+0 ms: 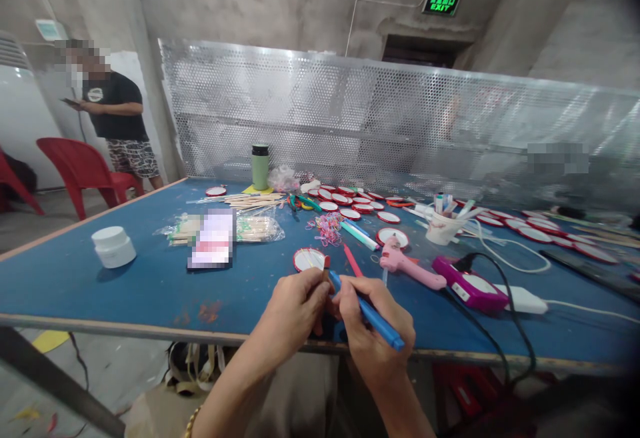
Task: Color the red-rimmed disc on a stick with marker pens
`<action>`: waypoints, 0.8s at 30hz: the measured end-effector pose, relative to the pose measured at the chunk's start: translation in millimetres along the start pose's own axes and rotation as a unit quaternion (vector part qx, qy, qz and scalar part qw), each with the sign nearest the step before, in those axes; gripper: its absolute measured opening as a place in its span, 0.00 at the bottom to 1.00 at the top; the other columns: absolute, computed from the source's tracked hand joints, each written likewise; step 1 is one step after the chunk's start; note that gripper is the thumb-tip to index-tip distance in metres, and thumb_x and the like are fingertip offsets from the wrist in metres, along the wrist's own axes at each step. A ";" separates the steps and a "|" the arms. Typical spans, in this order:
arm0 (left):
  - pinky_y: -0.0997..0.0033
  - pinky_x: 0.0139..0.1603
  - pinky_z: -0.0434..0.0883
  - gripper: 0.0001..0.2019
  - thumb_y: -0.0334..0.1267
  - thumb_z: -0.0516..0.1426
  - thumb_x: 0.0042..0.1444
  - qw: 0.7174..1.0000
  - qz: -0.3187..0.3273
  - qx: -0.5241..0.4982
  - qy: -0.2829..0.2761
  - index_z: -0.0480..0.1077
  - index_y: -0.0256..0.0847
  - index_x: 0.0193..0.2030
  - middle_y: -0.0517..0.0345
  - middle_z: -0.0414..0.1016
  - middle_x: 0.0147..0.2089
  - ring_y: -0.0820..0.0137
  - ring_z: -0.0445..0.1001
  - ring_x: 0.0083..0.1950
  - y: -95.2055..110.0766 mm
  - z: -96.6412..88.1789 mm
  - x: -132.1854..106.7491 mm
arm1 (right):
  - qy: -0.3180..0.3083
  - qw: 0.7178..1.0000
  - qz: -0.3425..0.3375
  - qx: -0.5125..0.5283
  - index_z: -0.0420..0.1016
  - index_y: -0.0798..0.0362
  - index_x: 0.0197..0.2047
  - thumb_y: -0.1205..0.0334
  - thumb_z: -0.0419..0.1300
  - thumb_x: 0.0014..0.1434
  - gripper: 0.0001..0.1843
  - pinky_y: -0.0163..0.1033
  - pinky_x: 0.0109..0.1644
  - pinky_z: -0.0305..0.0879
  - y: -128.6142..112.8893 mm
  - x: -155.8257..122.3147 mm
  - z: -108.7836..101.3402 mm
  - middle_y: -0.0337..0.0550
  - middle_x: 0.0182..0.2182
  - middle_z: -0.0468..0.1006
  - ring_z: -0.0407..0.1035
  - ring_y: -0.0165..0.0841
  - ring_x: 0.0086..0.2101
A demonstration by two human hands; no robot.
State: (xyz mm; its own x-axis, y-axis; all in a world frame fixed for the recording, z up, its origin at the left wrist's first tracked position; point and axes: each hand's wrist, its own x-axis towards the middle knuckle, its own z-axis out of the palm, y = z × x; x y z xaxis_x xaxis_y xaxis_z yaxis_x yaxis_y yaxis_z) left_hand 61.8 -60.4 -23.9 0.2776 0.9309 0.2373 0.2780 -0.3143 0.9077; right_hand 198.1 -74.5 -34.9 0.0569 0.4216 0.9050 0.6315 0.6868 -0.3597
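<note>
My right hand (376,330) is closed around a blue marker pen (367,311), its tip pointing up-left toward my left hand. My left hand (296,313) is closed on a small object with a red edge (327,263), mostly hidden by the fingers. Both hands hover over the near edge of the blue table (150,285). Just beyond them lie a white disc with a red rim (309,259) and a red pen (353,260).
On the table lie a pink glue gun (407,263), a magenta box (470,290), a white jar (114,246), bagged wooden sticks (250,228), a green flask (260,166), a paper cup of pens (444,225) and several red-rimmed discs (350,201). A person (117,125) stands at the far left beside red chairs (83,171).
</note>
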 end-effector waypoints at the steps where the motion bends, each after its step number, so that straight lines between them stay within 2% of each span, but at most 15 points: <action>1: 0.77 0.25 0.60 0.15 0.43 0.48 0.65 1.000 0.000 -0.002 0.000 0.63 0.41 0.27 0.64 0.65 0.19 0.75 0.65 0.21 0.1 0.0 0.0 | 0.002 1.000 0.000 0.000 0.75 0.52 0.36 0.66 0.59 0.64 0.05 0.30 0.30 0.70 0.2 -0.2 0.0 0.37 0.25 0.80 0.76 0.27 0.24; 24: 0.77 0.25 0.59 0.16 0.43 0.48 0.65 1.000 -0.002 0.004 -0.004 0.63 0.40 0.26 0.63 0.65 0.18 0.75 0.64 0.21 2.9 -1.6 -0.9 | -0.003 1.000 -0.004 -0.005 0.76 0.53 0.35 0.66 0.58 0.64 0.06 0.31 0.29 0.70 -1.9 2.5 -0.6 0.37 0.24 0.80 0.75 0.28 0.23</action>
State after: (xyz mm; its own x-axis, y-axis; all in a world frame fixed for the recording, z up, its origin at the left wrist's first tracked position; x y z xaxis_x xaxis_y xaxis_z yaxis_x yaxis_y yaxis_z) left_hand 60.9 -61.9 -20.9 0.2831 0.9310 0.2302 0.2862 -0.3111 0.9063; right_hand 197.5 -75.1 -31.9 0.0478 0.4202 0.9062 0.6398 0.6838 -0.3508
